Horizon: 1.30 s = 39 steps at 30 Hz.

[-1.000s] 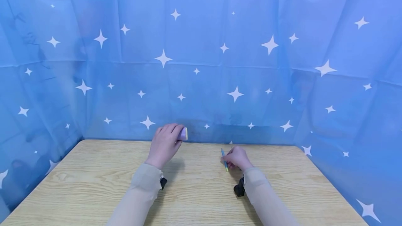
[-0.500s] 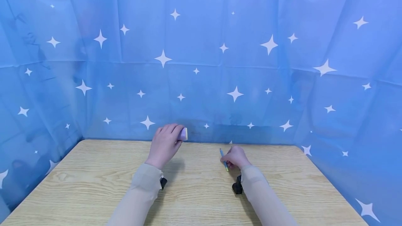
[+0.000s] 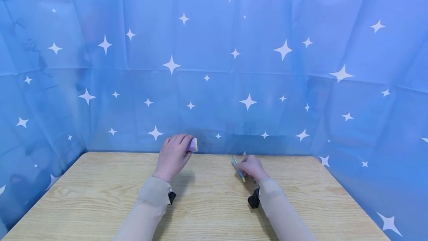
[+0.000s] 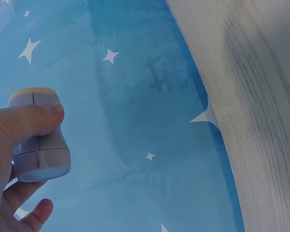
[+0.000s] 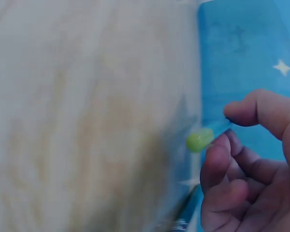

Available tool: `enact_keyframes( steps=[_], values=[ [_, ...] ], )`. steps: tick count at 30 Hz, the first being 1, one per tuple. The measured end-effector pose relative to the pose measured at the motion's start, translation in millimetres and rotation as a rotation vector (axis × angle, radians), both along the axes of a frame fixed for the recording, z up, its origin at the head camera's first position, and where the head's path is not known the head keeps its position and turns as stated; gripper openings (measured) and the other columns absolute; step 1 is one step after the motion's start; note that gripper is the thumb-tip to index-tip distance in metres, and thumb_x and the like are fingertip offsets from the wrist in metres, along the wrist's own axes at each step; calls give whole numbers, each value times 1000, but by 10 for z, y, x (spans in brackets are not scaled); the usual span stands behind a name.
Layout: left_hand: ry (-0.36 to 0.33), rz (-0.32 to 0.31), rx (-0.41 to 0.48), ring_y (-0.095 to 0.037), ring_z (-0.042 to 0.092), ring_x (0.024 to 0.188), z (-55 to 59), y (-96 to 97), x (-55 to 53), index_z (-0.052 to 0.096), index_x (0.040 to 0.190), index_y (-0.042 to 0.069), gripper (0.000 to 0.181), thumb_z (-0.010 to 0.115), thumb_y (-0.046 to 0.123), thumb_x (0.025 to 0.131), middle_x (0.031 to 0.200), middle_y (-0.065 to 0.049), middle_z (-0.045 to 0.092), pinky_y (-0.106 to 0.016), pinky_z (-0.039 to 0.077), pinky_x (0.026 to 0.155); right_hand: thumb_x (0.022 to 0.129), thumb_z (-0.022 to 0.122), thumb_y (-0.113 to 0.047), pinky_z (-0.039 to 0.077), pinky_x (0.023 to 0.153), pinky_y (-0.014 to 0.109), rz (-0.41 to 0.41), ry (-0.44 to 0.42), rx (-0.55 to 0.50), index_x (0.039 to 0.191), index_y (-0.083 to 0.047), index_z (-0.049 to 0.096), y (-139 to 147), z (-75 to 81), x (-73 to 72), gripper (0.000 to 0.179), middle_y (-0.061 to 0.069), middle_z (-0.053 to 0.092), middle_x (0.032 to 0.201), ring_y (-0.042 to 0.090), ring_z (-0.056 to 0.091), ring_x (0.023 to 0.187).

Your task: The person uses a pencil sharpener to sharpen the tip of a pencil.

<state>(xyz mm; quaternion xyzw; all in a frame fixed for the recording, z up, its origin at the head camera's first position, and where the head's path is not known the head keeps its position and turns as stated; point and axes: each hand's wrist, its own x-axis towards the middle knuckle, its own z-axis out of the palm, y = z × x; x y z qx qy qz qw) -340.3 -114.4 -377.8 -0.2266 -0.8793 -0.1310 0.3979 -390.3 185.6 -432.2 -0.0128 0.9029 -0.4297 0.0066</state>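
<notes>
My left hand (image 3: 174,155) grips a small lavender waisted container (image 4: 38,140) with a yellow top rim and a flat pale base. Its thumb presses across the container's side, and the hand is raised near the table's far edge. To the right, my right hand (image 3: 251,166) pinches a slim blue pencil (image 3: 238,169) close over the table. In the right wrist view, the pencil's yellow-green end (image 5: 199,140) sticks out between the thumb and the curled fingers. Motion blurs the pencil in the head view.
The wood-grain table (image 3: 100,196) ends at a far edge just beyond both hands. Blue curtain (image 3: 207,47) with white stars hangs behind and at both sides. A blurred dark and blue shape (image 5: 186,208) shows low in the right wrist view.
The pencil in my right hand has tilted slightly, its far end swinging left, and it now looks blurred. My left hand keeps its grip on the container. The head view has shifted a little.
</notes>
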Motion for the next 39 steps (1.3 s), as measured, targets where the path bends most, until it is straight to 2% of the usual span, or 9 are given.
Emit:
enact_keyframes(
  steps=[4,7,11,16,20,23,29,35,39],
  values=[
    [10,0,-4,-27,60,106,-3,-4,-3,64,121,10,47,80,9,76,114,-8,65,-44,46,90,86,65,-15,50,57,34,-8,52,-92,78,-1,66,27,87,4,17,6,62,69,20,60,58],
    [4,2,-4,-27,60,106,-5,-12,0,64,121,9,47,80,10,77,114,-8,65,-44,46,89,89,63,-17,54,70,44,-7,76,-156,95,1,70,17,148,7,20,10,68,85,22,64,68],
    [-10,8,7,-28,60,106,-9,-32,6,64,121,9,48,81,10,76,114,-8,64,-45,46,89,92,61,-16,52,80,48,26,96,-243,100,3,69,-33,202,5,22,11,71,86,23,66,73],
    [-22,4,16,-28,59,107,-14,-42,-3,64,121,10,47,80,10,77,114,-8,64,-45,45,88,92,60,-13,53,76,39,62,133,-334,100,4,68,-93,246,-3,21,12,70,82,23,66,75],
    [-25,-4,21,-28,59,107,-10,-36,-5,64,121,10,46,80,10,77,114,-8,64,-45,45,88,91,63,-11,55,79,40,105,163,-406,104,6,66,-110,335,0,22,19,68,88,24,65,78],
    [-27,1,26,-28,59,107,-7,-33,-6,64,121,9,47,81,10,77,114,-8,64,-45,45,89,90,67,-13,54,79,40,134,188,-391,105,4,66,-117,431,23,23,20,67,93,25,65,81],
    [-25,6,28,-28,59,108,-10,-30,-31,64,121,10,48,81,10,76,115,-8,64,-45,45,90,88,69,-16,49,78,38,151,233,-309,105,-3,69,-139,605,75,21,12,68,95,26,64,87],
    [-25,11,22,-29,58,109,-4,-46,-30,63,122,9,48,81,12,78,116,-9,64,-46,45,91,89,69,-15,49,83,42,227,236,-265,110,-1,68,-221,664,87,25,7,68,103,27,61,101],
    [-12,26,12,-29,58,109,8,-74,-40,64,122,8,48,81,11,77,116,-10,64,-46,45,91,89,68,-12,49,84,44,264,247,-267,110,0,68,-291,650,93,24,7,68,106,26,59,104]
  ],
)
